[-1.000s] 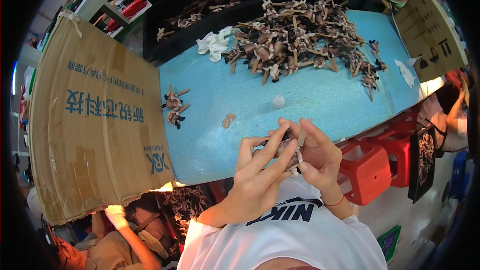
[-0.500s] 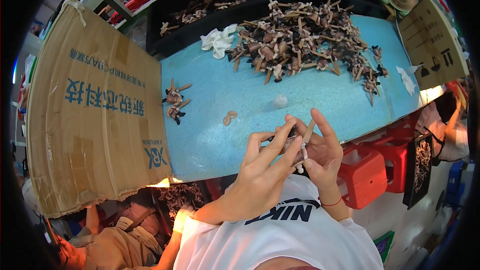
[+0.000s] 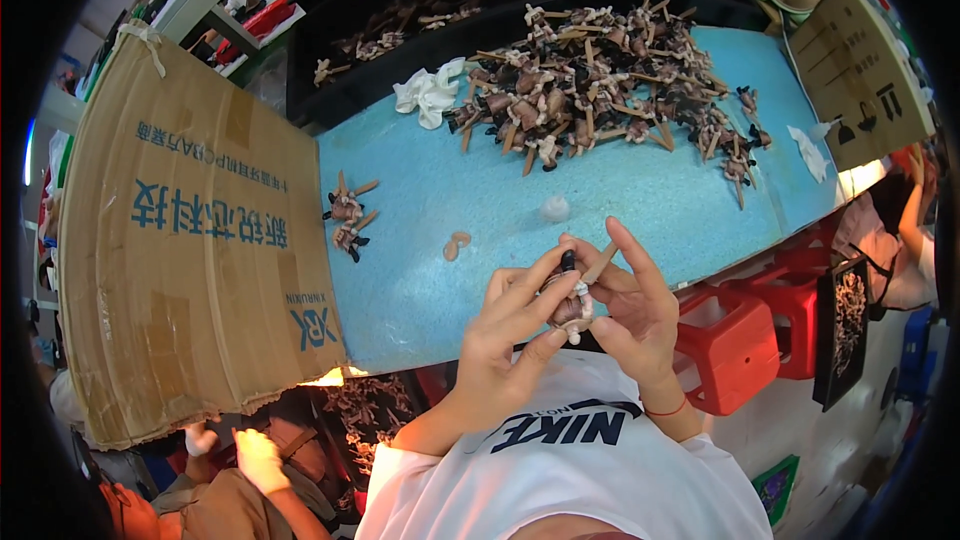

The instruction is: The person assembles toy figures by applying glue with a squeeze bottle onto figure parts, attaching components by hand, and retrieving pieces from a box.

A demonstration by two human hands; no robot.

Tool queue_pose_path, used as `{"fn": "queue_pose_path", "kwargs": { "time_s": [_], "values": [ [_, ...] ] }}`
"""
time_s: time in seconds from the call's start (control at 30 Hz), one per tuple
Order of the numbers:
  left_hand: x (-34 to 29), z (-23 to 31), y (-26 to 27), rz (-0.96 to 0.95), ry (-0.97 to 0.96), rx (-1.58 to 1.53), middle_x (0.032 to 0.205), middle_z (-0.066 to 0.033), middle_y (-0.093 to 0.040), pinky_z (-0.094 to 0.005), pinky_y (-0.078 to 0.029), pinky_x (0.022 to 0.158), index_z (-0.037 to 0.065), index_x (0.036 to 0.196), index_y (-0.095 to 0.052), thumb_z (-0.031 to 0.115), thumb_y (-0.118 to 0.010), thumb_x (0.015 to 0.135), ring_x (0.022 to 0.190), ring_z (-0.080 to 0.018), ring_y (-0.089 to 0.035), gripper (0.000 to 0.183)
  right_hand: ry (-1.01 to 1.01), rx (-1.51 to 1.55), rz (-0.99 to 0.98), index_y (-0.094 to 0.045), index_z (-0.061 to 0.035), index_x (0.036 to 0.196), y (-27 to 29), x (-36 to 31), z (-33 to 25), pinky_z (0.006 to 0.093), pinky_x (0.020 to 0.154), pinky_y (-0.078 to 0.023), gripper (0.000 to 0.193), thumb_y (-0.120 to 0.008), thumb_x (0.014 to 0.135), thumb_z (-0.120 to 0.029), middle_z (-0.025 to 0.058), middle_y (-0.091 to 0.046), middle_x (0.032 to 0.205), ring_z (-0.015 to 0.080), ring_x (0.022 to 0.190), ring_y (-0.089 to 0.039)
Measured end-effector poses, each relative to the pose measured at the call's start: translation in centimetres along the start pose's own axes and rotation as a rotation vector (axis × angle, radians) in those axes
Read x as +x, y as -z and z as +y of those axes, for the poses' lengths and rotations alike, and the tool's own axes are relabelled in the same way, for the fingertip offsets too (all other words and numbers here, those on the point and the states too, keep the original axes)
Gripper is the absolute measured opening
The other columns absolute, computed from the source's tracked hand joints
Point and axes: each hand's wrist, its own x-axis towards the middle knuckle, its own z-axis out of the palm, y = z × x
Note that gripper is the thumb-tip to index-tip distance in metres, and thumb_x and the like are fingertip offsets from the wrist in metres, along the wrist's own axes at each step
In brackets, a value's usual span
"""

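Note:
Close in front of my chest, I hold a small painted figurine (image 3: 570, 310) with a brown body, a black part pointing up and a pale wooden-looking strip sticking out. My left hand (image 3: 508, 330) grips it from the left, between thumb and fingers. From the right, my right hand (image 3: 637, 325) pinches it with the thumb and a finger, while the index finger stretches upward. Just beyond on the blue tabletop (image 3: 400, 310) lie a white ball of wadding (image 3: 554, 208) and two small flesh-coloured pieces (image 3: 457, 245).
A big heap of similar figurines (image 3: 560, 90) covers the far side, with a crumpled white glove or cloth (image 3: 430, 93) beside it. Two figurines (image 3: 347, 220) lie near the left cardboard wall (image 3: 190, 230). Red stools (image 3: 730, 345) stand at right; a co-worker's hand (image 3: 262, 460) is at lower left.
The figurine has turned between my fingers, so its brown body and black part now show. My left fingers have shifted their hold. At lower left, the co-worker's hands have moved.

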Motion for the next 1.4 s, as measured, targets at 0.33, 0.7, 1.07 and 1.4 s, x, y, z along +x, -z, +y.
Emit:
{"fn": "queue_pose_path", "kwargs": {
  "time_s": [0.33,0.7,1.07,1.4],
  "values": [
    [0.0,-1.1,0.3,-0.025,0.445,-1.179,0.128,-0.0186,-0.045,-0.0363,-0.042,0.089,-0.009,0.128,-0.040,0.026,-0.055,0.089,0.110,-0.0263,-0.051,0.054,0.144,-0.667,0.056,-0.029,-0.0042,0.137,-0.2,-0.1,-0.1,0.0261,0.068,-0.045,0.084,-0.076,0.067,-0.010,0.0241,-0.044,0.130,0.0185,0.089,-0.052],
    [-0.6,-2.7,-0.4,-0.033,0.471,-1.517,0.127,-0.0228,-0.044,-0.0421,-0.036,0.097,-0.014,0.128,-0.034,0.025,-0.056,0.086,0.114,-0.0349,-0.047,0.061,0.327,-1.037,0.119,-0.047,-0.0001,0.125,-2.4,0.8,-1.5,0.0279,0.060,-0.042,0.070,-0.075,0.061,-0.003,0.0093,-0.061,0.101,0.0205,0.069,-0.047],
    [-1.1,-2.9,-0.9,-0.073,0.376,-1.583,0.120,-0.0206,-0.050,-0.0425,-0.042,0.090,-0.009,0.123,-0.042,0.036,-0.049,0.091,0.104,-0.0319,-0.053,0.056,0.464,-1.245,0.080,-0.053,0.0025,0.116,-2.8,0.4,-2.3,0.0274,0.056,-0.041,0.056,-0.072,0.065,-0.010,0.0134,-0.061,0.108,0.0221,0.067,-0.046],
    [-0.5,-2.0,-1.2,-0.063,0.460,-1.787,0.120,-0.0201,-0.051,-0.0389,-0.047,0.081,-0.006,0.121,-0.046,0.041,-0.050,0.089,0.094,-0.0279,-0.056,0.058,0.408,-0.916,0.102,-0.048,0.0042,0.120,-2.4,-0.5,-2.6,0.0262,0.063,-0.045,0.067,-0.077,0.061,-0.003,0.0199,-0.057,0.116,0.0214,0.079,-0.053]
  ]
}}
